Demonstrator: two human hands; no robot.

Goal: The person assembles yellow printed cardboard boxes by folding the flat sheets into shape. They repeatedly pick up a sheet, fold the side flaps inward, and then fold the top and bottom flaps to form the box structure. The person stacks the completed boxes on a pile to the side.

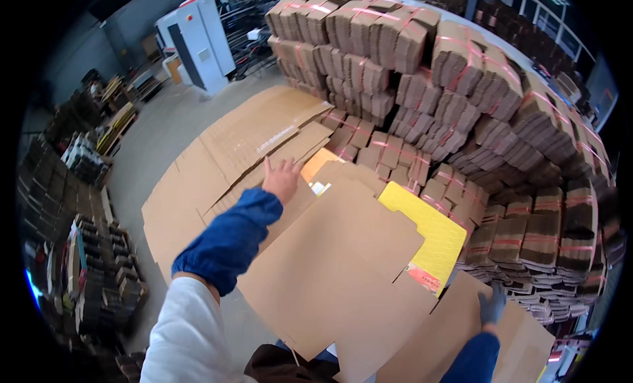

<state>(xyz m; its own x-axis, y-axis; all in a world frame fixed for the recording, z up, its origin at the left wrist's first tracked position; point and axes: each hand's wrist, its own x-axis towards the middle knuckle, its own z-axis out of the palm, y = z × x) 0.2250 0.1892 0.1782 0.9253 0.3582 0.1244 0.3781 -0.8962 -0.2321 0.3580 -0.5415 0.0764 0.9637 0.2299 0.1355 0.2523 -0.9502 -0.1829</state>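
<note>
Brown sheet (336,251) lies flat-looking right in front of the person, near edge by the body, cut tabs & slots along its far & R edges. Yellow sheet (435,231) pokes out past its R edge, partly covered; a bit of an orange sheet (320,163) shows past its far L corner. Big L board (217,155) spreads off to the L, lower R board (448,327) to the near R. What carries the lot is hidden, so can't say if it's a bench.

Why so: wide boards prob. overlap b/c they're stacked loose & steady enough w/o a firm grip. Pink straps (369,12) on the bundles (412,40) beyond presumably stop the folded pcs slipping; high stacking likely saves floor (135,162) space.

L hand (282,182), bare w/ blue sleeve: fingers spread wide, nothing pinched, over cut board btwn brown sheet & big L board; contact or hover, can't tell. R hand (491,307), grey-gloved, is at far edge of lower R board, seemingly touching; fingers too small/dark to tell how far apart or if they grip.
</note>
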